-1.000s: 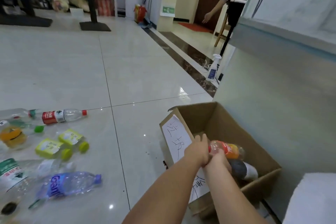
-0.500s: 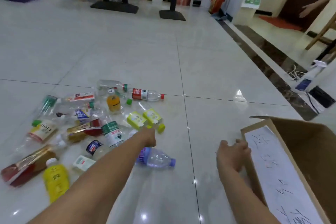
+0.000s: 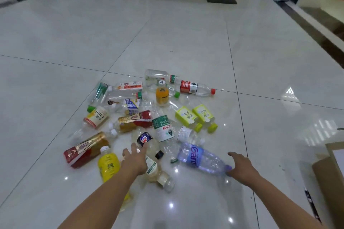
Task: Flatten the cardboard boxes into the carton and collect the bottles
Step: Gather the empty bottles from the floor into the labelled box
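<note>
- At the far left of the pile on the floor [image 3: 186, 33], a red and gold bottle [image 3: 84, 149] lies on its side, with a yellow bottle [image 3: 108, 166] just beside it, white cap pointing away from you.
- Your left hand [image 3: 135, 161] reaches over the near side of the pile, fingers spread and holding nothing, fingertips close to the bottle with the dark blue label [image 3: 144, 139]; whether they touch it is unclear.
- A pale bottle with a green-and-white label [image 3: 158, 172] lies partly under that hand's right side.
- Further out, the heap holds an orange bottle [image 3: 162, 95], a clear bottle with a red label and red cap [image 3: 193, 87] and two yellow-green cartons [image 3: 195, 115] side by side.
- The clear blue-tinted bottle [image 3: 201, 159] lies on its side between your hands, its purple cap toward the right.
- Your right hand [image 3: 242, 168] is open, fingers loosely curled, right at that cap, gripping nothing.
- The carton [image 3: 329, 173] shows only as a brown corner at the right edge, well apart from the pile.
</note>
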Available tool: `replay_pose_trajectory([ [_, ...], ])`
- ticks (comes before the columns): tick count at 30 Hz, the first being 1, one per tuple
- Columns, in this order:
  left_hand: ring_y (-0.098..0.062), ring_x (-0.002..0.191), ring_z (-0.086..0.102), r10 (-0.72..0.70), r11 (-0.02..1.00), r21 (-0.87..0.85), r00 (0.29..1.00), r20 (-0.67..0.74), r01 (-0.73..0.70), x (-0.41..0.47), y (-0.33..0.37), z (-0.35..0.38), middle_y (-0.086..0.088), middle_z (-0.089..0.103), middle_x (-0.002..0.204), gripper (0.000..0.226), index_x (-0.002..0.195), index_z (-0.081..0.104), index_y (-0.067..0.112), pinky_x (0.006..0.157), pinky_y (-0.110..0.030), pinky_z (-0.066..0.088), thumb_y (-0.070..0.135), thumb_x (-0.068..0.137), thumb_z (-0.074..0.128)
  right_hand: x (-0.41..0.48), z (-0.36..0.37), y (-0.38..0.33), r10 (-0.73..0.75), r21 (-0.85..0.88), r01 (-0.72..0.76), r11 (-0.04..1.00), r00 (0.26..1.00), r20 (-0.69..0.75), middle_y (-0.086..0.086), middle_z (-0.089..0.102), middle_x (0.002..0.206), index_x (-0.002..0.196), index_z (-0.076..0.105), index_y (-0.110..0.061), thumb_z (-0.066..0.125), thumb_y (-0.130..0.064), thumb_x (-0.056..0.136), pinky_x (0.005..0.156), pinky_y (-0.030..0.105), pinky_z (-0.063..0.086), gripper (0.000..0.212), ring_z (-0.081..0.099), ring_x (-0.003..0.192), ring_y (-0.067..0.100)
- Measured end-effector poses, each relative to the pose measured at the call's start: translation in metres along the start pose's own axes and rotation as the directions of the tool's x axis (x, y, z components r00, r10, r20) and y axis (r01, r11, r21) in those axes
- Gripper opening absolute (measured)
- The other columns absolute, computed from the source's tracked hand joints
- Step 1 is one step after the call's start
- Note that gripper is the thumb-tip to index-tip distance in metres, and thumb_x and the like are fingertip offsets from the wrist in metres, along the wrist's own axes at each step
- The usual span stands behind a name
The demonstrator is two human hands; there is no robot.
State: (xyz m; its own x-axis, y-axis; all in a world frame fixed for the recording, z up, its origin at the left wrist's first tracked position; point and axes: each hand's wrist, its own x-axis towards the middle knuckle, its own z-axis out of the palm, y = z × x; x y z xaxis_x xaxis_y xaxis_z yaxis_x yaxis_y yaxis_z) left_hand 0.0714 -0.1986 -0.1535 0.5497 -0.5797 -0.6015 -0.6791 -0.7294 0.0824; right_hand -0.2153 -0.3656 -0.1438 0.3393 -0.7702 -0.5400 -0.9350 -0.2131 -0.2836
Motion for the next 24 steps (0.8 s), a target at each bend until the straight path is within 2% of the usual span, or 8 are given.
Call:
replay_pose_trajectory([
  [4,-0.038,0.140,0.012,-0.079,0.995,-0.071,0.996,-0.045,0.076,-0.005,0.002,0.000,-0.011,-0.003,0.156,0.079,0.150,0.013,0.029,0.109,-0.045,0.033,0.018,0.086,0.057,0.015,0.012,0.006,-0.008,-0.058,0.017,0.998,0.987,0.160,0.006,0.034,0.151,0.151,0.019,-0.022,0.072,-0.032,0.073,0.110,0.038,0.035,0.094,0.032,0.139,0.027],
  [7,-0.035,0.134,0.026,-0.215,0.957,-0.238,0.957,-0.194,0.167,-0.018,0.019,0.013,-0.014,0.013,0.150,0.064,0.146,0.023,0.022,0.103,-0.041,0.040,0.021,0.089,0.050,0.022,0.025,0.002,-0.022,-0.120,0.044,0.992,0.985,0.173,0.007,0.052,0.131,0.135,0.040,-0.020,0.061,-0.050,0.045,0.087,0.035,0.042,0.096,0.046,0.125,0.028],
  [8,-0.034,0.132,0.029,-0.297,0.905,-0.355,0.945,-0.137,0.233,-0.021,0.027,0.018,-0.014,0.014,0.149,0.066,0.147,0.018,0.022,0.104,-0.040,0.039,0.026,0.090,0.050,0.025,0.031,0.003,-0.032,-0.173,0.063,0.983,0.983,0.179,0.005,0.053,0.125,0.132,0.040,-0.024,0.054,-0.052,0.041,0.081,0.034,0.038,0.096,0.046,0.122,0.028],
  [11,-0.034,0.126,0.037,-0.444,0.575,-0.683,0.873,0.202,0.451,-0.020,0.045,0.032,-0.015,0.012,0.145,0.106,0.149,-0.017,0.029,0.105,-0.041,0.042,0.044,0.082,0.064,0.028,0.046,0.003,-0.004,-0.205,0.045,0.978,0.980,0.198,0.004,0.050,0.126,0.136,0.034,-0.021,0.059,-0.048,0.054,0.080,0.031,0.032,0.090,0.044,0.122,0.027],
  [13,-0.034,0.124,0.037,-0.440,0.494,-0.734,0.862,0.250,0.465,-0.020,0.051,0.038,-0.015,0.012,0.143,0.125,0.144,-0.032,0.032,0.102,-0.044,0.046,0.044,0.075,0.072,0.024,0.050,0.001,0.025,-0.110,-0.001,0.994,0.976,0.218,0.007,0.051,0.126,0.130,0.038,-0.014,0.068,-0.041,0.062,0.079,0.027,0.033,0.079,0.049,0.118,0.026],
  [17,-0.037,0.117,0.044,-0.434,0.417,-0.795,0.865,0.251,0.440,-0.023,0.061,0.043,-0.022,0.025,0.137,0.128,0.139,-0.038,0.038,0.096,-0.044,0.048,0.026,0.079,0.074,0.013,0.061,-0.001,0.046,0.181,-0.091,0.979,0.970,0.237,0.012,0.055,0.112,0.104,0.037,-0.010,0.073,-0.018,0.071,0.068,0.026,0.037,0.049,0.051,0.093,0.023],
  [21,-0.035,0.112,0.049,-0.498,0.386,-0.801,0.834,0.237,0.458,-0.017,0.059,0.046,-0.023,0.035,0.135,0.125,0.127,-0.049,0.041,0.099,-0.048,0.046,0.016,0.083,0.066,0.007,0.067,-0.006,0.091,0.331,-0.222,0.917,0.926,0.368,0.002,0.046,0.068,0.090,0.047,-0.009,0.076,-0.012,0.068,0.042,0.019,0.031,0.036,0.043,0.055,0.016],
  [24,-0.037,0.119,0.046,-0.559,0.264,-0.818,0.772,0.303,0.512,-0.025,0.044,0.047,-0.020,0.039,0.134,0.126,0.136,-0.041,0.036,0.101,-0.049,0.045,0.012,0.078,0.068,0.001,0.068,-0.009,0.089,0.434,-0.299,0.850,0.894,0.440,0.001,0.040,0.044,0.070,0.051,-0.010,0.076,-0.003,0.068,0.037,0.012,0.022,0.026,0.031,0.030,0.011],
])
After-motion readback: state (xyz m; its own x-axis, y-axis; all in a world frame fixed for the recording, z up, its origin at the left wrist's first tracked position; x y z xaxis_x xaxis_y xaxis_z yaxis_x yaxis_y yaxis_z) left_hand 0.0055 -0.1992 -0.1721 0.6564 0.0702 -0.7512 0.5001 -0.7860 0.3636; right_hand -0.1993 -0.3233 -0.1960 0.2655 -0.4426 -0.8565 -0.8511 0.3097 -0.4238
